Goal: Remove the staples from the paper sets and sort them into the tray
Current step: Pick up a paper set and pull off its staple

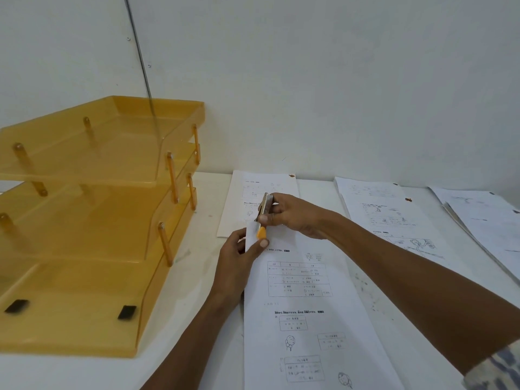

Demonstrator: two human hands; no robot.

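One amber three-tier tray [157, 299] at left on white table [197, 347], left hand [239, 257] pinching top corner of one paper set [304, 319], right hand [295, 218] gripping one staple remover [265, 205] at that corner, second paper set [253, 184] flat behind, third paper set [380, 204] to the right, more sheets [484, 218] far right.

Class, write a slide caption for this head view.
The right hand holds a staple remover to a paper set pinched by the left hand, beside an amber stacked tray.
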